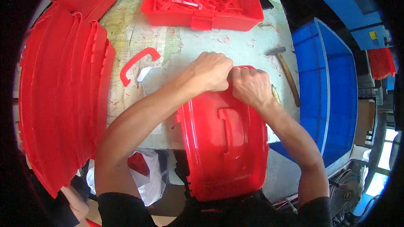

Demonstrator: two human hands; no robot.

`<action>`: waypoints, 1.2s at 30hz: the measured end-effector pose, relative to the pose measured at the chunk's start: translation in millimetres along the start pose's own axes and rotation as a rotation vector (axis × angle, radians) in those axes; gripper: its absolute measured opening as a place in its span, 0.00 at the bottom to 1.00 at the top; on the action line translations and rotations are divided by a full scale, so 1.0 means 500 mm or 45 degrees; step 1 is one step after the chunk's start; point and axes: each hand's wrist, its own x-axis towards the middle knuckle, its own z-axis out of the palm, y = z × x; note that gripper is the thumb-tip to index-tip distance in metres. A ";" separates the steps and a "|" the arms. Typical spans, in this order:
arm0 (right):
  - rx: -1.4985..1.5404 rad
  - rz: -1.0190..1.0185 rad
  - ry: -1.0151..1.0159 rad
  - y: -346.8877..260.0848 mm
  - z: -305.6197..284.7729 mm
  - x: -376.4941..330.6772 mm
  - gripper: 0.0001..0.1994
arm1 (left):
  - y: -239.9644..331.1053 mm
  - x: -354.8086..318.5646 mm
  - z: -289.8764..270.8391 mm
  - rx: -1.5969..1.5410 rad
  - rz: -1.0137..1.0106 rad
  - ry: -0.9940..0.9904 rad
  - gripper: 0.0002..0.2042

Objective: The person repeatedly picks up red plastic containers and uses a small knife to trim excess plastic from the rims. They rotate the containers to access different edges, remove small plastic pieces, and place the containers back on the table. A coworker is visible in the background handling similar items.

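Observation:
A red plastic box with a moulded handle on its lid stands on edge between me and the worktable. My left hand and my right hand are both closed over its far top edge, fists touching each other. What the fingers pinch there is hidden under the knuckles. A loose red curved handle lies on the table left of my left hand.
A tall stack of red lids leans along the left. An open red tray of thin red strips sits at the back. A hammer lies right of my hands. A blue crate stands beside the table.

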 end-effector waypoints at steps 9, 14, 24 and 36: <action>0.099 -0.119 0.177 0.011 0.005 -0.055 0.05 | -0.008 0.009 -0.025 -0.144 0.011 -0.347 0.23; 0.214 0.035 0.216 -0.001 0.010 -0.056 0.05 | -0.019 0.008 -0.030 -0.187 0.017 -0.412 0.24; 0.112 0.008 0.228 -0.008 0.013 -0.046 0.08 | -0.004 -0.010 -0.023 0.010 -0.044 -0.155 0.20; -0.164 -0.223 -0.062 -0.006 -0.056 0.005 0.07 | 0.004 -0.022 -0.016 0.051 0.000 -0.007 0.12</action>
